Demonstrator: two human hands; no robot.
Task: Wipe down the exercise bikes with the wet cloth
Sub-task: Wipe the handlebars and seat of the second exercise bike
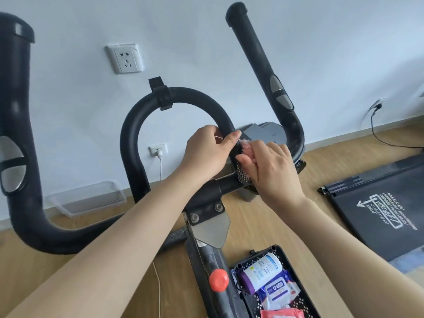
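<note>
The exercise bike's black handlebars fill the view, with a central loop bar (137, 125) and upright grips at the left (16, 106) and right (259, 53). My left hand (207, 151) grips the right side of the loop bar, thumb over its front. My right hand (271, 168) holds a pink cloth (249, 152) against the same bar where it meets the cross tube, next to a patterned patch. Most of the cloth is hidden under my fingers.
A black basket (277, 249) with a wipes canister and wipe packets sits at the bottom. The bike's red knob (218, 279) is beside it. A black treadmill deck (378, 203) lies at right, and a clear plastic tray (87, 198) leans on the wall. Cables run from wall sockets.
</note>
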